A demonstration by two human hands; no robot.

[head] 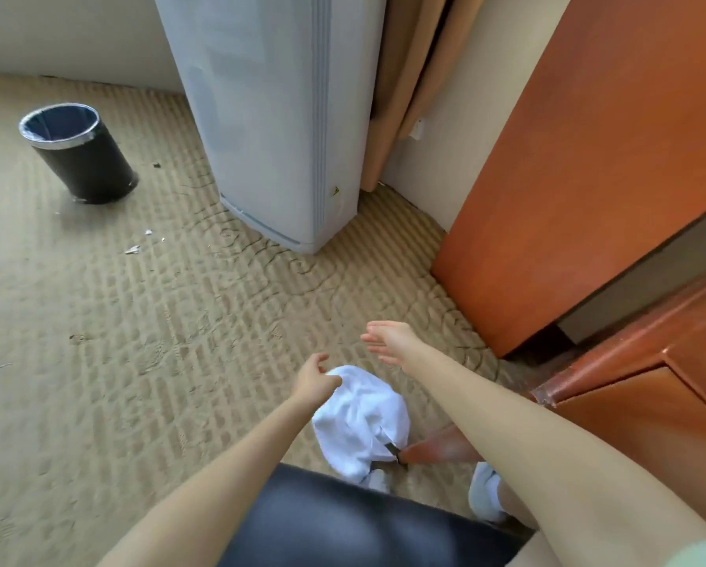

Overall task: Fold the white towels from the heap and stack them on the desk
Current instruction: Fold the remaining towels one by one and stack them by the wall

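The only label in view is a small yellow triangular sticker (pixel 336 190) low on the front edge of the tall white floor-standing air-conditioner unit (pixel 273 116) at 12 o'clock. It is too small to read, and no brand name or other writing can be made out.

The crumpled white towel (pixel 363 419) is at 6 o'clock, bunched and drooping toward the carpet. The left hand (pixel 312 378) has its fingers curled on the towel's upper edge and pinches the cloth there. The right hand (pixel 388 341) is just beyond it toward 5 o'clock, apart from the towel, fingers straight and spread wide, holding nothing. Both forearms are bare.

The floor is a beige ribbed carpet (pixel 138 321) with a faint dark scroll pattern. At 10 o'clock a black cylindrical waste bin (pixel 77 153) with a liner stands on the carpet, and a few white paper scraps (pixel 132 249) lie near it. Tan curtains (pixel 408 75) hang at 1 o'clock, beside the unit. A tall orange-brown wooden cabinet (pixel 588 157) fills 2 to 3 o'clock. Lower wooden furniture with a chipped corner (pixel 650 403) sits at 4 o'clock. A black padded seat (pixel 343 521) lies at the bottom edge, and a pale shoe (pixel 484 493) shows at 5 o'clock beside a slanting wooden leg (pixel 437 448).
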